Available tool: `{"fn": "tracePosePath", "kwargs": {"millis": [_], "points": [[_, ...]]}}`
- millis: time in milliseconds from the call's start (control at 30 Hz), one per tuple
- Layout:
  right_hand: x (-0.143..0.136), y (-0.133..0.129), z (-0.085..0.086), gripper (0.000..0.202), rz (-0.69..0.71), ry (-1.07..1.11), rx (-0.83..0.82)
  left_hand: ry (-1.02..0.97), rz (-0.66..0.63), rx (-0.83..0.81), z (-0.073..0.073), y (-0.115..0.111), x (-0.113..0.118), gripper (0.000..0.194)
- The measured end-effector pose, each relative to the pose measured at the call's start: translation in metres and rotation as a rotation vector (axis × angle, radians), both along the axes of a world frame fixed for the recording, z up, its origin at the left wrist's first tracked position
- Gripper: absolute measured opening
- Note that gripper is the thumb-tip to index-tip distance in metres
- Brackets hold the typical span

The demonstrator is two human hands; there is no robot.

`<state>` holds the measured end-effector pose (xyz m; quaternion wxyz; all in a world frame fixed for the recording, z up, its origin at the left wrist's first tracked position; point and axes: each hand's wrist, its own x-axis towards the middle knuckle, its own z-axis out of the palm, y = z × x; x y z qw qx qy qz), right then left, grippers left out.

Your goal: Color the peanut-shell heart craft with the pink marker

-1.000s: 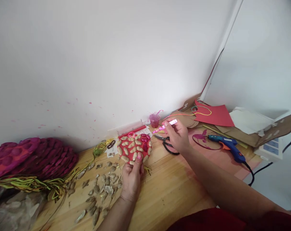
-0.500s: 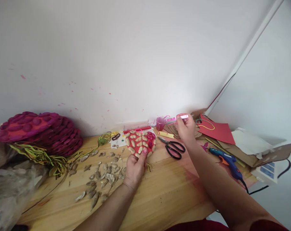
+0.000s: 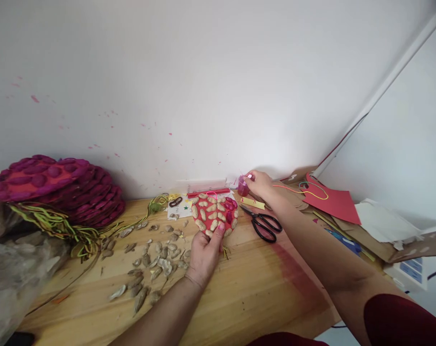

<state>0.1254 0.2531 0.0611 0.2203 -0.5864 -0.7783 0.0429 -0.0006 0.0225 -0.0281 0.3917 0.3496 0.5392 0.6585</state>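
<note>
Peanut-covered disc (image 3: 215, 212) lies mostly beyond the left grip (image 3: 205, 251)

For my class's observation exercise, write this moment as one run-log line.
left hand holds peanut-studded red piece | right hand at cup, grip unclear | scissors on table

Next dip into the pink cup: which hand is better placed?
Right, I'd say: the right hand is at the pink cup. The left hand is farther off and grips the peanut-covered piece, so using it would likely mean letting go.
</note>
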Motion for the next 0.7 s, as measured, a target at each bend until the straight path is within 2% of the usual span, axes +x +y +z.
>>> {"fn": "tracePosePath", "kwargs": {"millis": [167,367,700], "points": [[0.0,-0.003,-0.001,0.034,-0.015,-0.071,0.01,0.008,-0.015,-0.005,0.002,-0.001,0.0,0.061],[-0.004,-0.007,0.005,0.032,0.019,-0.102,0.004,0.001,-0.01,-0.012,0.005,-0.002,-0.001,0.062],[0.009,-0.007,0.005,0.026,0.005,0.146,0.046,-0.147,0.0,0.033,0.0,0.002,-0.001,0.059]]}}
